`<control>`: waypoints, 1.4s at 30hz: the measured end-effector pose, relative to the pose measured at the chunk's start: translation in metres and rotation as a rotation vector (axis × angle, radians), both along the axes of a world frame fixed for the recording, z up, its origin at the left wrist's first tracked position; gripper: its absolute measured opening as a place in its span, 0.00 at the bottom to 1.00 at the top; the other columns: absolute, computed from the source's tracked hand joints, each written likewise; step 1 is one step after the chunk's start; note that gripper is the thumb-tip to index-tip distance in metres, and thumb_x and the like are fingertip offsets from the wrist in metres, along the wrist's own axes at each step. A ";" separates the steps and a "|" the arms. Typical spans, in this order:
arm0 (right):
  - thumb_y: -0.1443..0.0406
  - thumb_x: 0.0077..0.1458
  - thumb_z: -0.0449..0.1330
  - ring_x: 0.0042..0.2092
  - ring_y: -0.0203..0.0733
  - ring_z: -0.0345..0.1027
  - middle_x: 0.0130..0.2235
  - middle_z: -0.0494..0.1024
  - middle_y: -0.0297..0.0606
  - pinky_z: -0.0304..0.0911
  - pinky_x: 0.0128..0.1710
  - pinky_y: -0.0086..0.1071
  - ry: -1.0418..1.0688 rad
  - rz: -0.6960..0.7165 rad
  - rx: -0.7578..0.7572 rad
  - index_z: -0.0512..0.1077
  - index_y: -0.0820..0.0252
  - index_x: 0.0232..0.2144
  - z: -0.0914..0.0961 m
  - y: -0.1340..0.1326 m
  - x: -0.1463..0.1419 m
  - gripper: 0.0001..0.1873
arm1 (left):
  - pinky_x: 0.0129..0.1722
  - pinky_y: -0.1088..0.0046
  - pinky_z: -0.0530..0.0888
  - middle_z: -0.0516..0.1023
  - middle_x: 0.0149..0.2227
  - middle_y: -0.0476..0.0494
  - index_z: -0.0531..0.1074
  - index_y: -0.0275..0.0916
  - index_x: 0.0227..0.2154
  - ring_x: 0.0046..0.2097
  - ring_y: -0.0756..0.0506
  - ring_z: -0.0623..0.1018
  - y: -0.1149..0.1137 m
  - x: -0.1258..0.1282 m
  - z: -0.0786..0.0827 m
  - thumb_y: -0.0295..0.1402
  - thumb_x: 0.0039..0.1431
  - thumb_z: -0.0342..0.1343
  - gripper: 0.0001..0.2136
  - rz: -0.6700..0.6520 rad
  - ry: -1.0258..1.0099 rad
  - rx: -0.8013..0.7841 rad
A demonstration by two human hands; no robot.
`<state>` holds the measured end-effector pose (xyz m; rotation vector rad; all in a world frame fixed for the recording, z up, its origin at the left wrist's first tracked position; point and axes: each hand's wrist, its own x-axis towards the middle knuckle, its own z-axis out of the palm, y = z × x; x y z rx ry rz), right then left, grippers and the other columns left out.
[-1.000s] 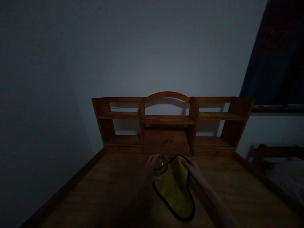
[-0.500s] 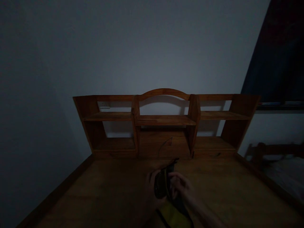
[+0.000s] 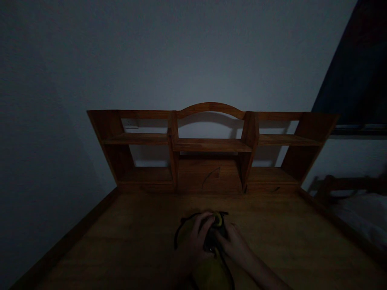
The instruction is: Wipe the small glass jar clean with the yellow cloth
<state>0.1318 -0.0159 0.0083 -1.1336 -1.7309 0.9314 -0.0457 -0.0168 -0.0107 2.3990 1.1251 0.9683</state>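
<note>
The room is very dim. My left hand [image 3: 196, 237] and my right hand [image 3: 232, 243] meet low in the middle, above a wooden desk [image 3: 136, 241]. Both are wrapped in a yellow cloth with a black edge [image 3: 208, 272], which covers a small object between them. Earlier that object looked like a small clear glass; now it is hidden under the cloth. My left fingers curl over the top of the bundle. My right fingers close on it from the right side.
A wooden shelf unit with an arched top [image 3: 211, 149] stands at the back of the desk against a pale wall [image 3: 181, 52]. A dark curtain or window [image 3: 356, 72] is at the upper right. A wooden frame and a pale surface [image 3: 347, 189] lie at the right.
The cloth lay spread flat under my right hand with the glass in my left. Both hands have since gathered the cloth around the glass and drawn nearer to me.
</note>
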 end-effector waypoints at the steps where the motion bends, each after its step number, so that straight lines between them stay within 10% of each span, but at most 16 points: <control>1: 0.63 0.55 0.55 0.41 0.48 0.73 0.42 0.79 0.41 0.67 0.42 0.37 0.010 0.024 0.003 0.71 0.58 0.46 -0.001 0.001 0.000 0.16 | 0.60 0.60 0.65 0.56 0.62 0.40 0.50 0.47 0.61 0.62 0.39 0.61 -0.001 0.000 0.003 0.23 0.44 0.61 0.41 -0.013 0.008 -0.016; 19: 0.69 0.40 0.57 0.51 0.49 0.68 0.45 0.77 0.37 0.61 0.52 0.42 0.575 0.019 -0.340 0.64 0.58 0.51 -0.008 0.019 0.009 0.32 | 0.54 0.60 0.70 0.63 0.53 0.40 0.56 0.44 0.56 0.54 0.40 0.69 0.017 0.024 0.022 0.22 0.43 0.59 0.35 0.072 -0.224 -0.048; 30: 0.64 0.53 0.57 0.43 0.48 0.73 0.40 0.79 0.41 0.66 0.45 0.38 0.002 -0.067 0.083 0.72 0.59 0.45 -0.008 0.011 0.015 0.16 | 0.60 0.55 0.66 0.57 0.60 0.39 0.49 0.46 0.61 0.61 0.38 0.62 0.008 0.017 -0.003 0.21 0.41 0.61 0.43 0.025 -0.031 0.073; 42: 0.64 0.62 0.47 0.32 0.43 0.73 0.32 0.79 0.42 0.61 0.31 0.29 -0.156 -0.073 0.108 0.68 0.62 0.48 -0.010 -0.001 0.016 0.16 | 0.55 0.56 0.71 0.69 0.51 0.39 0.58 0.39 0.55 0.53 0.37 0.71 0.013 0.013 0.005 0.28 0.36 0.64 0.38 0.130 -0.127 0.069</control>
